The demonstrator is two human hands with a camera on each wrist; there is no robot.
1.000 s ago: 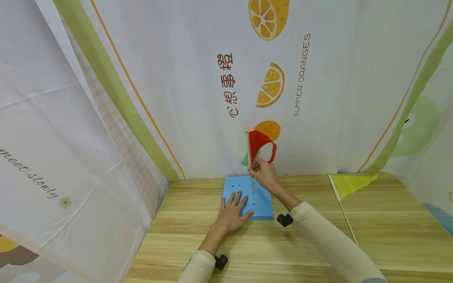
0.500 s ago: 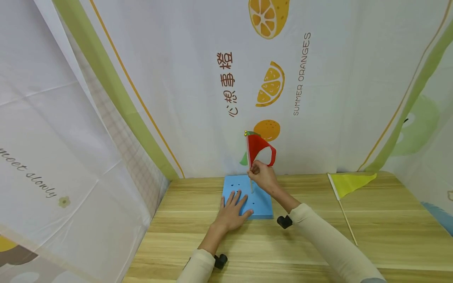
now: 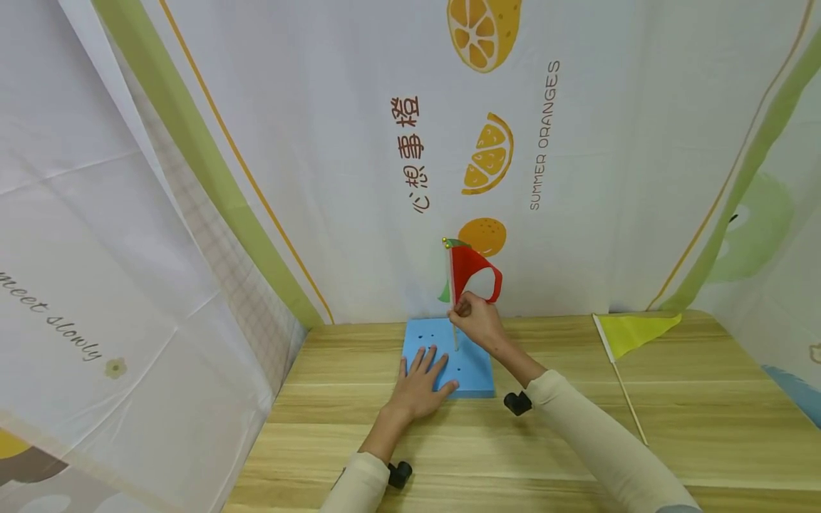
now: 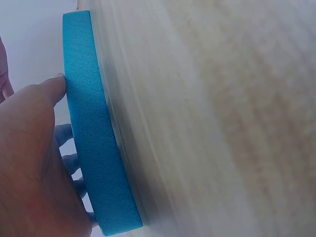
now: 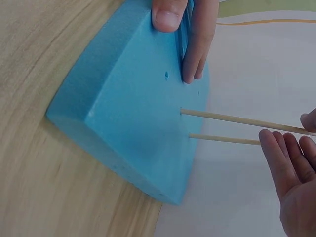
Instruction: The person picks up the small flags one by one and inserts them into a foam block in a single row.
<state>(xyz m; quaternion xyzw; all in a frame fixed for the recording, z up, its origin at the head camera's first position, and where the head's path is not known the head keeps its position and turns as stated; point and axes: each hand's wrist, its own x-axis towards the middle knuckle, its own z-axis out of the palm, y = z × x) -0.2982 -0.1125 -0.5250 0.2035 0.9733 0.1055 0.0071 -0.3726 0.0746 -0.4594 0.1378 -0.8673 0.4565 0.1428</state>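
A blue foam block (image 3: 476, 381) with several small holes lies on the table. My left hand (image 3: 415, 388) rests on its left front part, fingers spread. Between thumb and fingers, my right hand (image 3: 477, 320) pinches the thin stick (image 5: 242, 120) of a red flag (image 3: 465, 265). That flag stands nearly upright, and the lower end of its stick meets a hole in the block. Close behind it, a second stick (image 5: 222, 138) rises from the foam. Green cloth (image 3: 444, 292) shows past the red flag, which hides most of it. Two gold tips show at the top.
A yellow flag (image 3: 635, 335) on a stick lies on the wooden table (image 3: 551, 456) at the right. Printed white cloth (image 3: 346, 178) hangs behind the table and on both sides. Black wrist devices (image 3: 517, 403) sit at both wrists.
The red flag has sunk slightly, so its gold tip now sits below the one behind and more green shows above. My left hand has kept its place on the block.
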